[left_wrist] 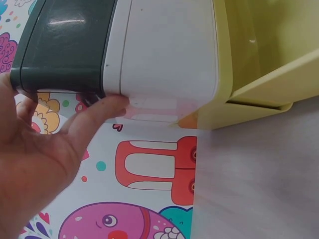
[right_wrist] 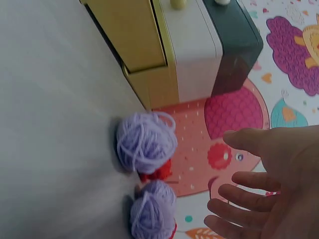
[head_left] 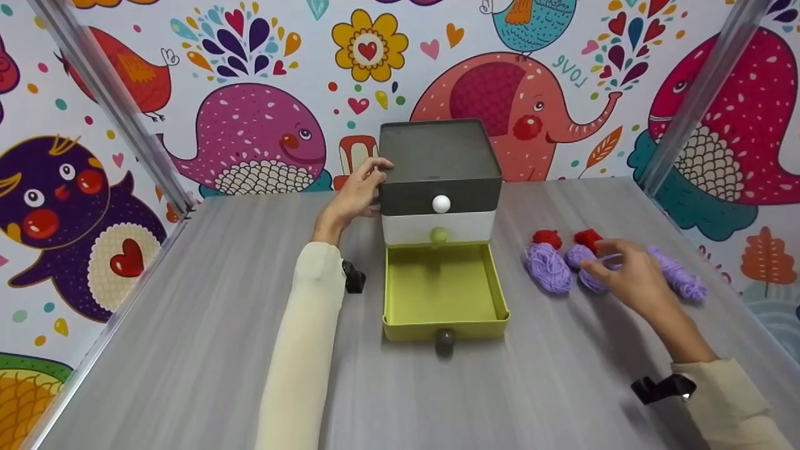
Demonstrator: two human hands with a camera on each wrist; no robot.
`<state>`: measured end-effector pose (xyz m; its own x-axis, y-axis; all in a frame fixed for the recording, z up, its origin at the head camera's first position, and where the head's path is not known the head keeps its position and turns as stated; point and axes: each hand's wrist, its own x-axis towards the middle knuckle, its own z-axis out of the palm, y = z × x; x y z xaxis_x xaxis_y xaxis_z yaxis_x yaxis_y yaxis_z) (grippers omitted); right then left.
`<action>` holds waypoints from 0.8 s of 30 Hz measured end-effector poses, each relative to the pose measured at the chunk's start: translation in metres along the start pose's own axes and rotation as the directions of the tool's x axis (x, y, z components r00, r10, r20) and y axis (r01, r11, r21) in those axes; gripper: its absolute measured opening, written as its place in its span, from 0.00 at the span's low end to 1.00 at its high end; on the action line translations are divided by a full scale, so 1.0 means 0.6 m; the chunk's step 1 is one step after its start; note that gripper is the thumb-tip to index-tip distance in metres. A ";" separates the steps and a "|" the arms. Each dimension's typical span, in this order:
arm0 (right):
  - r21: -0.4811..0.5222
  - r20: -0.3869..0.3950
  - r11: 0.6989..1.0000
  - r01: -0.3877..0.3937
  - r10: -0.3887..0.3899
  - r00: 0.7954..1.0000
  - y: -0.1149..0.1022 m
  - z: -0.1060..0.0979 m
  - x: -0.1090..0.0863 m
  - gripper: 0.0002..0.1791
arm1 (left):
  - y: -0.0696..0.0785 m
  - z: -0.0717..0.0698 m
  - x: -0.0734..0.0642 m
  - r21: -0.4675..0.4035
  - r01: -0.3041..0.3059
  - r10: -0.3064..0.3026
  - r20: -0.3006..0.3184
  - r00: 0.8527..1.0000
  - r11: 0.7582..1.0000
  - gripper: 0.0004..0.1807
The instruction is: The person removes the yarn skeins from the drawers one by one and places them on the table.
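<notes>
A small three-tier drawer box (head_left: pixel 406 199) stands at the table's middle, with dark grey, white and olive-green tiers. Its bottom olive-green drawer (head_left: pixel 447 331) is pulled out and holds nothing. My left hand (head_left: pixel 356 194) grips the box's upper left side, fingertips at the top edge and thumb (left_wrist: pixel 107 107) on the side wall. On the right, my right hand (head_left: pixel 637 281) hovers above lilac yarn balls with spread, relaxed fingers and nothing in them. One lilac yarn ball (head_left: pixel 549 269) lies nearest the drawer; another yarn ball (head_left: pixel 581 257) is partly hidden behind the right hand.
Beyond the right hand lies a longer lilac yarn bundle (head_left: pixel 678 275). Two small red bundles (head_left: pixel 547 238) sit just behind the yarn balls. Metal posts (head_left: pixel 706 94) and printed wall panels (head_left: pixel 262 137) with cartoon animals border the grey table (head_left: pixel 212 325).
</notes>
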<state>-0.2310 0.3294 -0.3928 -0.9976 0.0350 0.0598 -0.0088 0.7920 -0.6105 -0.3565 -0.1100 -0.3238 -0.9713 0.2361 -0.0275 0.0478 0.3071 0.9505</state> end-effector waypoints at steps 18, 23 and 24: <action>0.106 0.005 0.991 0.087 -0.088 0.996 -0.083 0.058 -0.055 0.30 | -0.002 0.001 0.002 -0.008 -0.013 0.013 0.004 1.000 1.000 0.17; 0.263 0.119 0.964 0.039 -0.073 0.990 -0.098 0.075 -0.064 0.28 | -0.003 0.001 0.003 -0.013 -0.012 0.012 0.002 1.000 1.000 0.17; 0.295 0.138 0.955 0.033 -0.077 0.987 -0.101 0.078 -0.065 0.27 | -0.003 0.001 0.003 -0.017 -0.013 0.013 0.002 1.000 1.000 0.17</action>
<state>-0.1945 0.2513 -0.3950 -0.9939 -0.1105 -0.0031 -0.0616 0.5773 -0.8142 -0.3582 -0.1096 -0.3259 -0.9703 0.2415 -0.0158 0.0561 0.2881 0.9559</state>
